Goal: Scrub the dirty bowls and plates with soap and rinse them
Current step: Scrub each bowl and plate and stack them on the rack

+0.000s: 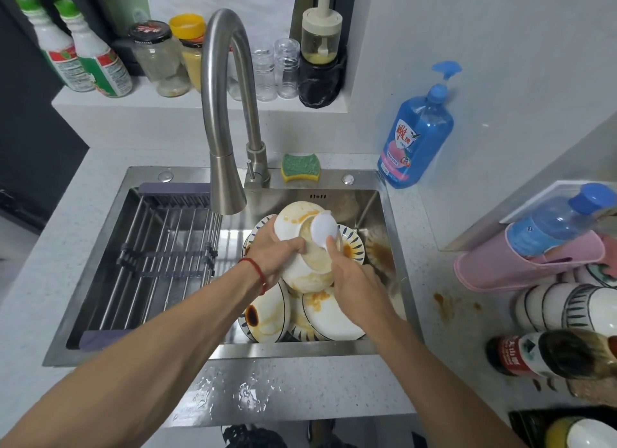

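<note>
- The step in hand looks like sorting the stack before any scrubbing: no soap or sponge is in use yet, and the tap (224,120) shows no water running.
- The left hand (272,253) has its grip clamped on the rim of a stained bowl (302,274), held tilted over the sink (300,350), above the dirty plates (267,310).
- The right hand (350,280) pinches a small white dish (323,228) at the bowl's mouth.
- Next, I judge, the small dish must be set down so that the right hand is free for the sponge (300,167) on the sink's back ledge and the soap bottle (415,136) on the counter (300,387).
- Hard to tell: whether the small dish sits inside the bowl or is lifted clear of it; the right fingers are mostly hidden behind the hand. The plates below are partly covered by the arms and the bowl, so their number is unclear.
</note>
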`<action>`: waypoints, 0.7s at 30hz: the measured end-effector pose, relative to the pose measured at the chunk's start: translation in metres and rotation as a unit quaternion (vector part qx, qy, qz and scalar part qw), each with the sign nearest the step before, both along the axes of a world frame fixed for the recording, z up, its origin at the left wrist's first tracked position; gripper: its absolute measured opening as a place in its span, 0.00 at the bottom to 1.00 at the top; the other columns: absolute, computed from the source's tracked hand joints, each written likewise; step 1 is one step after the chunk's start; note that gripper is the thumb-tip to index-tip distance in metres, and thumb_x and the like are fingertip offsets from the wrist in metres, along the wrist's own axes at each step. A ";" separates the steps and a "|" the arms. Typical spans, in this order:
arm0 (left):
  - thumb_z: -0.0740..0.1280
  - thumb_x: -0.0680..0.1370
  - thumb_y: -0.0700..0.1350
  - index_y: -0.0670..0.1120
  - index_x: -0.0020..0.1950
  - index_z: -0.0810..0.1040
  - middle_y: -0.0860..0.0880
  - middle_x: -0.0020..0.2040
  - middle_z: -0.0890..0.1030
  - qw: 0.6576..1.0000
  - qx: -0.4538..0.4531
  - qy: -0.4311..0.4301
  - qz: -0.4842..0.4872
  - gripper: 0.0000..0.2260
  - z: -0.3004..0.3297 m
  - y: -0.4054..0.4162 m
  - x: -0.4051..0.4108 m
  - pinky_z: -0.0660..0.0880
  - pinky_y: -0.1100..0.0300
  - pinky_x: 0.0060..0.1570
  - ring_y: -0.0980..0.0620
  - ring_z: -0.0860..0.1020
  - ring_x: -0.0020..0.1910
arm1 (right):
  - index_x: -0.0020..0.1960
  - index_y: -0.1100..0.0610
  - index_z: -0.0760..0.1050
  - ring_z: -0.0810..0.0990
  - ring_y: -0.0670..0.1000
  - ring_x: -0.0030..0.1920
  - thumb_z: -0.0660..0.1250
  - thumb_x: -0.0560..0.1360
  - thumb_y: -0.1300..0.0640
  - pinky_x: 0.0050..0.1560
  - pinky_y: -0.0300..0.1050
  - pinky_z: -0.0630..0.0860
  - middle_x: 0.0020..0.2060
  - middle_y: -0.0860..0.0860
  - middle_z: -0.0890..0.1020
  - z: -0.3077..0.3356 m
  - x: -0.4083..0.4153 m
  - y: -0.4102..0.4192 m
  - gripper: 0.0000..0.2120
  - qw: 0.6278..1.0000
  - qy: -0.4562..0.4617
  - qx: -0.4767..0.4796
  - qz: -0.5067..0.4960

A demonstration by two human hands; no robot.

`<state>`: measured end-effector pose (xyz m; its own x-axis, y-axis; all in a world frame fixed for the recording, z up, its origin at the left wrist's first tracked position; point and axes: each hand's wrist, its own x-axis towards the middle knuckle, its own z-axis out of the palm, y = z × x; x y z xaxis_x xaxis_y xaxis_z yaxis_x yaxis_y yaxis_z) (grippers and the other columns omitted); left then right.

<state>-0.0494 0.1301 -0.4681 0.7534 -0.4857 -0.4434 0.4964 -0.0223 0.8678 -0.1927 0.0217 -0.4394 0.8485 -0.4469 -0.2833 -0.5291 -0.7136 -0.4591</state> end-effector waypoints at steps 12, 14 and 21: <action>0.70 0.56 0.31 0.42 0.64 0.79 0.42 0.54 0.86 1.000 -0.001 0.020 0.007 0.35 -0.001 0.005 0.008 0.83 0.48 0.44 0.41 0.84 0.53 | 0.83 0.40 0.49 0.71 0.50 0.38 0.57 0.85 0.59 0.33 0.42 0.67 0.38 0.48 0.72 0.009 -0.027 -0.003 0.32 0.996 0.013 -0.020 0.084; 0.70 0.56 0.31 0.43 0.64 0.78 0.44 0.53 0.86 1.000 0.005 0.015 0.007 0.35 -0.001 0.006 0.010 0.83 0.47 0.44 0.42 0.84 0.52 | 0.83 0.42 0.49 0.70 0.46 0.34 0.58 0.85 0.59 0.31 0.41 0.67 0.39 0.47 0.74 0.007 -0.034 -0.016 0.32 0.994 0.035 -0.059 0.082; 0.71 0.57 0.31 0.45 0.62 0.78 0.44 0.54 0.85 1.000 0.006 0.008 -0.015 0.33 -0.001 0.002 0.012 0.84 0.46 0.47 0.43 0.84 0.53 | 0.82 0.40 0.49 0.73 0.46 0.33 0.59 0.84 0.59 0.33 0.46 0.73 0.34 0.47 0.75 -0.012 -0.035 -0.008 0.33 0.994 0.017 -0.055 0.091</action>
